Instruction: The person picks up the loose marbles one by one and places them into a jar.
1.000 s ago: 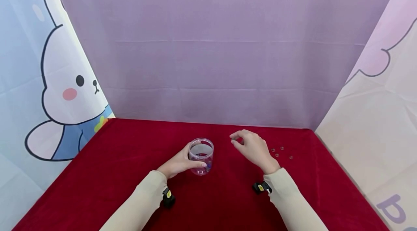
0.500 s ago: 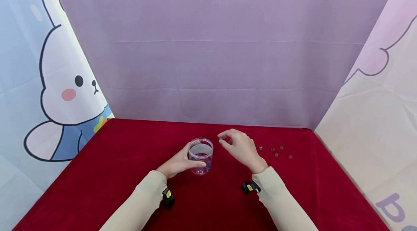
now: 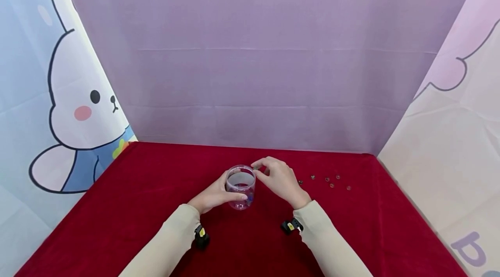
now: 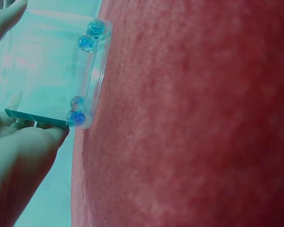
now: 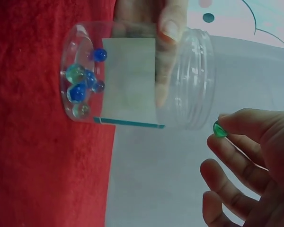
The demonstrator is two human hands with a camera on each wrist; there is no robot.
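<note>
A clear plastic jar [image 3: 241,199] without a lid stands on the red cloth, and several blue, green and clear marbles [image 5: 77,92] lie at its bottom. My left hand [image 3: 214,195] grips the jar from the left, thumb across its near side. Between thumb and index finger my right hand [image 3: 278,180] pinches a green marble [image 5: 220,129], close beside the jar's rim at its right. The other fingers of that hand are loosely bent, as the right wrist view shows. A label [image 5: 128,80] is stuck to the jar's side.
Several loose marbles [image 3: 327,179] lie on the red cloth [image 3: 156,225] to the right of my right hand. A lilac curtain [image 3: 250,73] hangs behind the table, with printed cloths [image 3: 83,94] at the sides.
My right hand has moved left to the jar's rim with the marble, uncovering marbles on the cloth behind it. The left hand and the jar have stayed in place.
</note>
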